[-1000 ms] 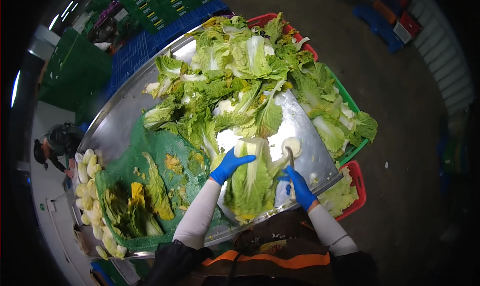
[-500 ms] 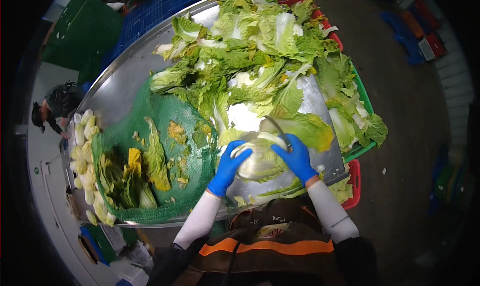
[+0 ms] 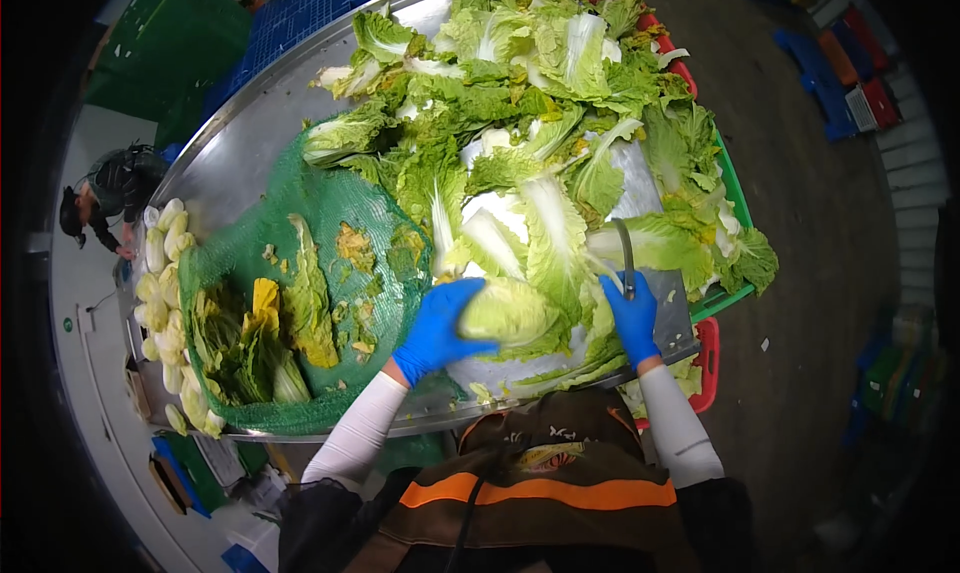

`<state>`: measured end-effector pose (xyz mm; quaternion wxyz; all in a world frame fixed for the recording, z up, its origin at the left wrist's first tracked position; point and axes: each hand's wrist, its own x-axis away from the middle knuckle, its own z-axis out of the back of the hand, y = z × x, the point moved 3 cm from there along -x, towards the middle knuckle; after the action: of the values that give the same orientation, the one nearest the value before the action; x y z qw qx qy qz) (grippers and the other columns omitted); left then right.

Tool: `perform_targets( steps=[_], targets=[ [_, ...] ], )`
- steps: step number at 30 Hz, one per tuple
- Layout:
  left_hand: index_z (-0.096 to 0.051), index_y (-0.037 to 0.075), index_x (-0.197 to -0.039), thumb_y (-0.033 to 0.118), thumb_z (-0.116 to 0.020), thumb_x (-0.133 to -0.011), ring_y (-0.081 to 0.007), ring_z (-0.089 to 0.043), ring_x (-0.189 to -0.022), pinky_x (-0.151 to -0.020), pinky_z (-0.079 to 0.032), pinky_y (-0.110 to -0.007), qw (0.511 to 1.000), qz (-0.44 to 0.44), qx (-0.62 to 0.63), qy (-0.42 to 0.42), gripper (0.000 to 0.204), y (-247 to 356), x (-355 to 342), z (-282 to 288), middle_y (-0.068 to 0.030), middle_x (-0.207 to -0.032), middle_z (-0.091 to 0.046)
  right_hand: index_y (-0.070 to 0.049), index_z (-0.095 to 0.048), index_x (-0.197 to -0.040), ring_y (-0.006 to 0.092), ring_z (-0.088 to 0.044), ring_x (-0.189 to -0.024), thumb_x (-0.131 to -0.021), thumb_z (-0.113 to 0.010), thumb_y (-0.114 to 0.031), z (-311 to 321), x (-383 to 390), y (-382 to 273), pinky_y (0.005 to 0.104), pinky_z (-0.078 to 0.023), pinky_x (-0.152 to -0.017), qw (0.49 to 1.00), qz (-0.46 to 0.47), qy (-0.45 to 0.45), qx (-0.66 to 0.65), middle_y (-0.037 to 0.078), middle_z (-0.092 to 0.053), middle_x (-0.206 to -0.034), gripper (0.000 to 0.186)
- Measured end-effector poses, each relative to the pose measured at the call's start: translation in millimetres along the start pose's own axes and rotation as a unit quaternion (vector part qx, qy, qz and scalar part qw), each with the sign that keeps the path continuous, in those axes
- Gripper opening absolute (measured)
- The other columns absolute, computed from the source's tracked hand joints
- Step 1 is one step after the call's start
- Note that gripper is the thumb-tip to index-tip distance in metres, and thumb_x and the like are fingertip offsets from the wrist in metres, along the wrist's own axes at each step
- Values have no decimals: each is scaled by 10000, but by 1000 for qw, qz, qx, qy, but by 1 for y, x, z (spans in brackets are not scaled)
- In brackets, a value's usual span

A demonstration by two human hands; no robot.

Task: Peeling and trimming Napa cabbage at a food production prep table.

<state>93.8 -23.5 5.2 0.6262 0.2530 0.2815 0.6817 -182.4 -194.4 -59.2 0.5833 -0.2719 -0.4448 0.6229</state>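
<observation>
My left hand (image 3: 443,325), in a blue glove, is closed round the root end or side of a pale napa cabbage (image 3: 507,314) lying on its side. A curved knife (image 3: 627,245) with a dark, narrow blade points up out of my gloved right hand (image 3: 633,318), whose fingers are wrapped round its handle. Between the hands and just beyond the cabbage, loose outer leaves (image 3: 556,235) with white ribs lie on the metal table (image 3: 225,163). Another leaf (image 3: 650,241) lies beside the blade.
A green mesh sack (image 3: 225,263) with wilted leaves lies at left. Trimmed cabbages (image 3: 160,291) line the table's left edge. Leaves heap toward the far side, spilling over red (image 3: 686,77) and green crates (image 3: 738,205). A person (image 3: 118,188) bends at far left.
Outer leaves have come away from the cabbage and now lie beyond it. My left hand moved slightly left with the slimmer cabbage; my right hand moved right with the knife.
</observation>
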Motion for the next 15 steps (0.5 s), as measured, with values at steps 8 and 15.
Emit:
perform_targets(
  steps=[8, 15],
  targets=[
    [-356, 29, -1394, 371, -896, -524, -321, -484, -1138, -938, -396, -465, 970, 98, -172, -143, 1080, -8, 9, -7, -181, -1262, -479, -46, -598, -1138, 139, -613, -876, -782, -791, -131, -22, 40, -26, 274, -508, -774, 990, 49, -2, -132, 63, -629, -1030, 414],
    [-384, -2, -1401, 237, -719, -747, -325, -550, -1184, -1037, -428, -440, 713, 386, 585, 6, 773, -43, 116, 31, -180, -1317, -539, -268, -429, -1414, 339, -622, -978, -697, -721, -579, -86, 40, -4, 445, -533, -728, 907, 207, -242, 276, 218, -350, -1437, 834]
  ],
)
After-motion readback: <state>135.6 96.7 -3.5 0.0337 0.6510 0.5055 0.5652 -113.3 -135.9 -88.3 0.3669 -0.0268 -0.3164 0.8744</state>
